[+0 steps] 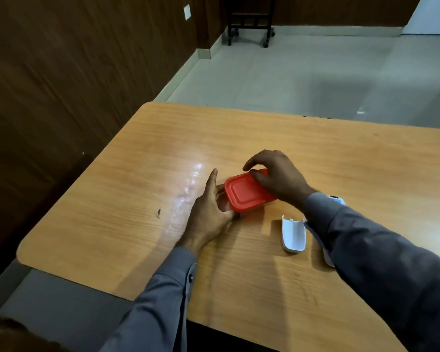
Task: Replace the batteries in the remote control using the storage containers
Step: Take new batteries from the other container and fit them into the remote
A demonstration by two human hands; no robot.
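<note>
1. Well, the person leans over a wooden bench [239, 138] with both hands on a small storage container topped by a red lid [248, 193].
2. The left hand [210, 212] lies against the container's near-left end; its fingers [220, 193] wrap the clear wall under the lid's rim and the thumb presses the near corner, so it grasps the container's body.
3. The right hand [277, 175] comes down from above onto the far-right end of the lid, fingers [252, 163] curled over the far edge and the thumb on the lid's top, gripping the lid.
4. The lid sits tilted, its left end lower, and I cannot tell whether it is sealed or partly lifted; what is inside is hidden.
5. Just right of the left thumb, under the right wrist, a white battery cover [293, 235] lies on the bench with its hollow side up, apart from the container.
6. Past the right cuff a bit of the white remote control [337, 199] shows, mostly covered by the grey sleeve [379, 250]; another pale sliver peeks out below the forearm.
7. No brand, label or writing can be read on the lid, the cover or the remote.
8. Far off stands a dark wheeled stand [249, 24] on the pale floor, beside wood-panelled walls.
</note>
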